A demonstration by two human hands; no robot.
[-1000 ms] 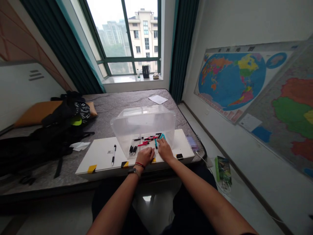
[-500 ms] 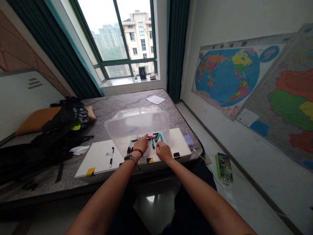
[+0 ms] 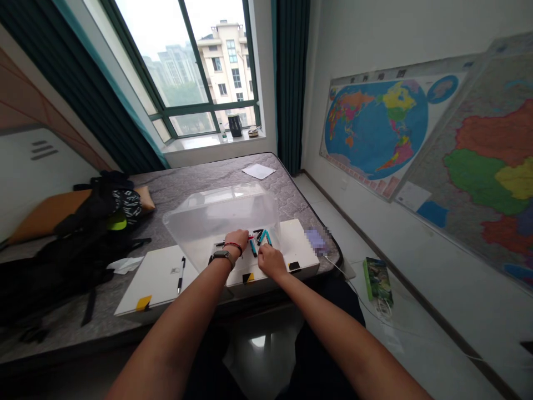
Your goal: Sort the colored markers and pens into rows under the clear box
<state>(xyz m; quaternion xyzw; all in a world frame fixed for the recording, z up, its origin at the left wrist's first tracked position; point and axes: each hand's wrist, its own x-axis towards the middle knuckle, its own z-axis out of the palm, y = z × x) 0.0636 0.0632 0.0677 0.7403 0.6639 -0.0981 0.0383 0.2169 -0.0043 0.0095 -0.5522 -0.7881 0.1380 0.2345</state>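
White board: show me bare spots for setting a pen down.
Bare: the white board left of the lone black pen, and its right end beyond the clear bin. Crowded: the bin's mouth, where coloured pens lie by the left hand and right hand.

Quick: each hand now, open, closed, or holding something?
Left hand: curled at red pen; grip cannot be told.
Right hand: curled by teal pen; cannot tell.

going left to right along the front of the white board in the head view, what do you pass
yellow tape tab, black pen, left hand, right hand, black tape tab, green book
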